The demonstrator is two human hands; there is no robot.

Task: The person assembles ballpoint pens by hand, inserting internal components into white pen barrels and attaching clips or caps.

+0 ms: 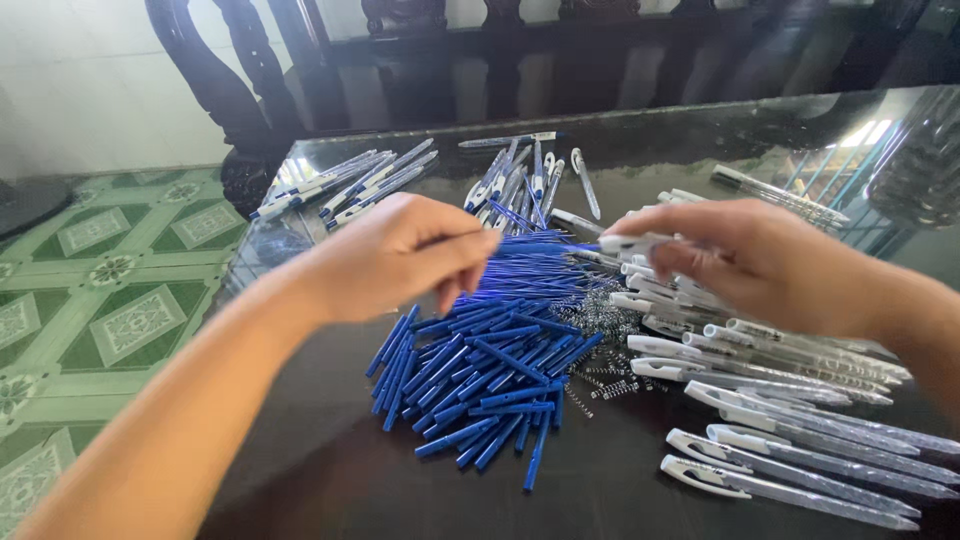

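Note:
My left hand (400,255) hovers over a heap of thin blue ink refills (535,265), fingers pinched together at the refills; whether it grips one I cannot tell. My right hand (760,255) holds a white and clear pen barrel (632,242) by its end, tip pointing left. Below them lies a pile of short blue pen end pieces (480,375). Small metal springs (600,315) are scattered between the blue pile and a row of clear pen barrels (790,420) at the right.
Assembled pens lie in groups at the back left (345,185) and back middle (520,180) of the dark glass table (330,470). A clear container (925,160) stands at the far right. Dark wooden chairs (300,70) stand behind; green patterned floor tiles (110,300) lie left.

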